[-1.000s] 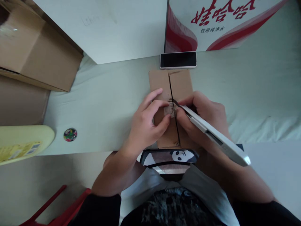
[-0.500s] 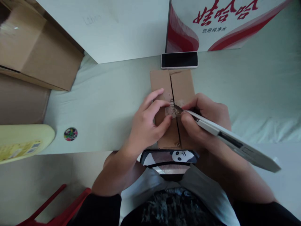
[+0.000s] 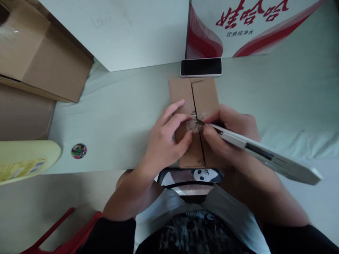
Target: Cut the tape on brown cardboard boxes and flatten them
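Note:
A small brown cardboard box (image 3: 205,93) lies in front of me with a dark seam between its top flaps. Clear tape (image 3: 191,125), wrinkled and torn-looking, crosses the middle of that seam. My right hand (image 3: 235,132) grips a white utility knife (image 3: 267,155), its long handle slanting down to the right. The knife's dark tip touches the tape at the seam. My left hand (image 3: 169,135) rests on the box's left flap, thumb and index finger apart on either side of the tape, holding nothing.
Behind the box lies a phone-like device (image 3: 201,67) with a black screen, before a red-and-white carton (image 3: 203,42) and a white panel (image 3: 145,35). Larger cardboard boxes (image 3: 55,60), a yellow bottle (image 3: 29,158) and a round sticker-like disc (image 3: 78,151) are at left.
The rear end of the knife handle has swung slightly up and to the right, while its tip stays at the tape. My left hand has hardly moved.

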`<action>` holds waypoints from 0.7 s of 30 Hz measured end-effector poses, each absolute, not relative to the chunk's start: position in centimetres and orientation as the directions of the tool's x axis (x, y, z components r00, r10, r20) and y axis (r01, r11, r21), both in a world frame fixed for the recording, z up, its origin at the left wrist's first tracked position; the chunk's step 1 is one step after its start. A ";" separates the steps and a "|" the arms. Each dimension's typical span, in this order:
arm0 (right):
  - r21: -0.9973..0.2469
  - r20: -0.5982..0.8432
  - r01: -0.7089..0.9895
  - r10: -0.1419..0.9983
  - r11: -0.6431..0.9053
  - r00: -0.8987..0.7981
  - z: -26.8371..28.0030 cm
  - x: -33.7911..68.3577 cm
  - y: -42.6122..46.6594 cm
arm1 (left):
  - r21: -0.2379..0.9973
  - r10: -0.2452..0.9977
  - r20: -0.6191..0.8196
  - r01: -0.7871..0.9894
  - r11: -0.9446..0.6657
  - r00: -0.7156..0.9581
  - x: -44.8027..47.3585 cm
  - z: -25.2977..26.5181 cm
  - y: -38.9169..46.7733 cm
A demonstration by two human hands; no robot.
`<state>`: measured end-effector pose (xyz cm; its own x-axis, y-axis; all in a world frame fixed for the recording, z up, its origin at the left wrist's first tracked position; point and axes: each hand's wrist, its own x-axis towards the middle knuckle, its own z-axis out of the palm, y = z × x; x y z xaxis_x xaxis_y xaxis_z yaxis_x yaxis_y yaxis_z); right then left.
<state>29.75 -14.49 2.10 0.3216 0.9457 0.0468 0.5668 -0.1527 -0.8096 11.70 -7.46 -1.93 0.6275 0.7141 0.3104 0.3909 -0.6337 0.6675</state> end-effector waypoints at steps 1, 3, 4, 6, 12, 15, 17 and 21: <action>-0.834 0.034 0.534 0.952 -0.140 0.304 2.2 29.9 -14.5 | 0.668 0.711 0.313 0.386 -0.636 0.630 11.7 -1.9 -7.5; -0.868 0.015 0.480 0.960 -0.125 0.278 2.5 30.2 -14.7 | 0.668 0.711 0.311 0.386 -0.635 0.631 11.7 -1.8 -7.6; -0.876 0.011 0.467 0.962 -0.123 0.274 2.6 30.3 -14.8 | 0.669 0.711 0.308 0.388 -0.634 0.633 11.7 -1.7 -7.7; -0.875 -0.002 0.466 0.963 -0.132 0.269 2.9 30.3 -14.9 | 0.670 0.710 0.303 0.387 -0.634 0.636 11.7 -1.7 -7.7; -0.900 -0.009 0.424 0.979 -0.097 0.204 3.1 30.7 -15.2 | 0.679 0.714 0.315 0.378 -0.630 0.625 11.8 -1.9 -7.8; -0.906 -0.008 0.420 0.996 -0.047 0.094 3.0 31.0 -15.2 | 0.683 0.717 0.325 0.371 -0.629 0.617 11.8 -2.0 -7.8; -0.895 0.008 0.446 0.996 -0.032 0.087 3.0 31.1 -15.2 | 0.680 0.721 0.313 0.384 -0.624 0.618 11.8 -2.0 -7.8; -0.891 0.022 0.453 0.995 -0.023 0.092 2.8 31.2 -15.4 | 0.672 0.718 0.305 0.392 -0.628 0.626 11.7 -2.1 -7.7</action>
